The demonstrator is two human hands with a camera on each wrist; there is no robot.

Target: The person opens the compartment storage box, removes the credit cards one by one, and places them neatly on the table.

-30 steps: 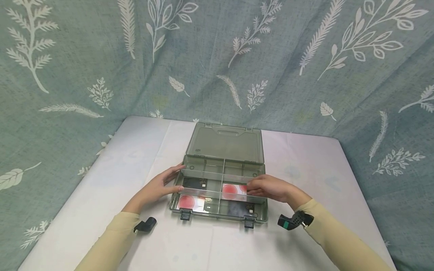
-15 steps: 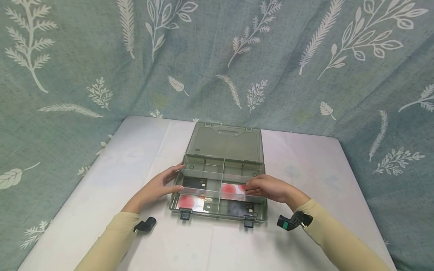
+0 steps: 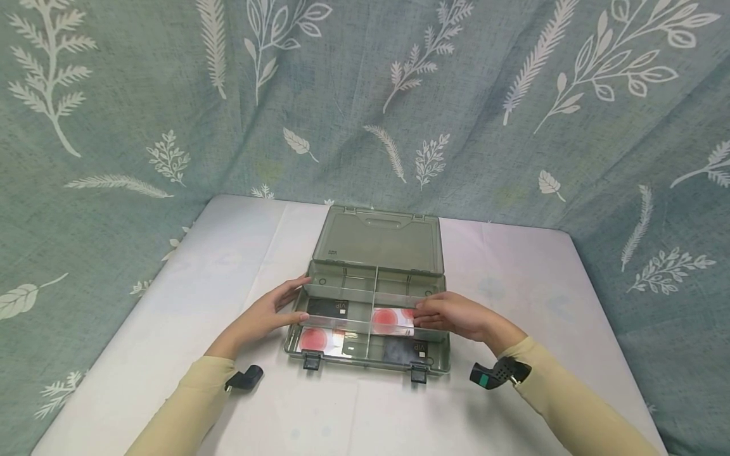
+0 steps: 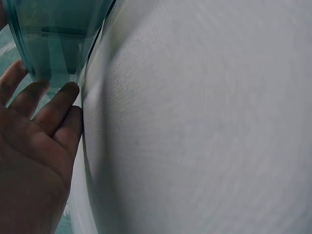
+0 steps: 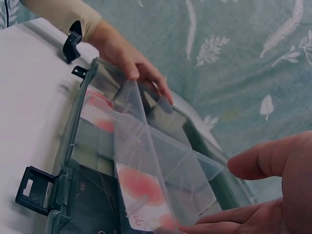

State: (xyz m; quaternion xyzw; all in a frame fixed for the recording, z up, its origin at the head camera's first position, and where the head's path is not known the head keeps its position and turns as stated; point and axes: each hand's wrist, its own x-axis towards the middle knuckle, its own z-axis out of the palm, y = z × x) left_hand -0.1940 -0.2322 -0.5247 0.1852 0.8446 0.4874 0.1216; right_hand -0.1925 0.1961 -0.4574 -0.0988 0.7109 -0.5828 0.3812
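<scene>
A translucent grey-green organizer box (image 3: 367, 362) lies with its lid (image 3: 379, 239) folded back. My left hand (image 3: 263, 315) rests against the box's left side, thumb and fingers spread; the left wrist view shows straight fingers by the box wall. My right hand (image 3: 459, 315) reaches into the middle right compartment, fingertips at the right end of a white card with red circles (image 3: 388, 321). Thumb and straight fingers stand apart in the right wrist view (image 5: 263, 190). Whether the fingertips touch the card is unclear. The right fingertips are partly hidden behind a clear divider (image 3: 399, 329).
A black VIP card (image 3: 325, 308) lies in the middle left compartment. The front row holds another red-circle card (image 3: 313, 341) at left and a black card (image 3: 399, 349) at right. Two dark latches (image 3: 311, 361) hang off the front edge onto the white table (image 3: 256, 418).
The right hand first eased slightly left, then its wrist shifted a little right. The red-circle card near it moved very slightly left. My left hand has stayed in place.
</scene>
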